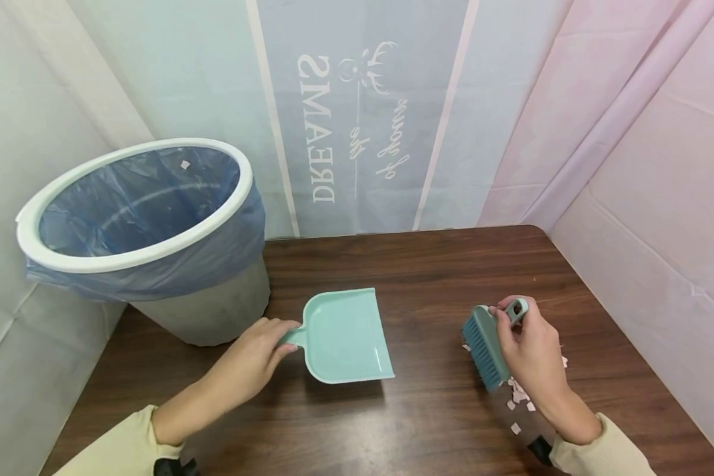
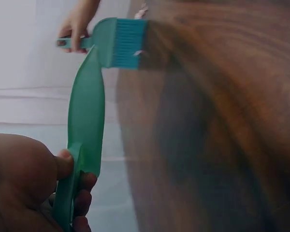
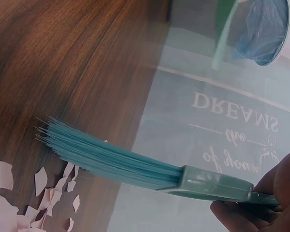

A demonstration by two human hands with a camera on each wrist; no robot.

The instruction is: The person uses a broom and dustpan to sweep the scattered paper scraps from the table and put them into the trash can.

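Note:
My left hand (image 1: 252,357) grips the handle of a mint-green dustpan (image 1: 346,337). The pan is raised a little, with its shadow on the table below and its straight lip facing right. On the right, my right hand (image 1: 532,350) holds a small green hand brush (image 1: 489,344) by its handle, fingers curled round it. Its blue-green bristles (image 3: 101,157) point down at the tabletop, beside a scatter of torn pale pink paper scraps (image 1: 519,393). Part of the scraps is hidden behind the brush and right hand in the head view.
A grey bin (image 1: 214,307) with a blue plastic liner (image 1: 214,264) and white rim (image 1: 246,175) stands at the left; a paper scrap (image 1: 185,164) clings inside it. Printed cloth (image 1: 369,132) hangs behind the dark wooden table (image 1: 416,264). Pale cloth walls flank both sides.

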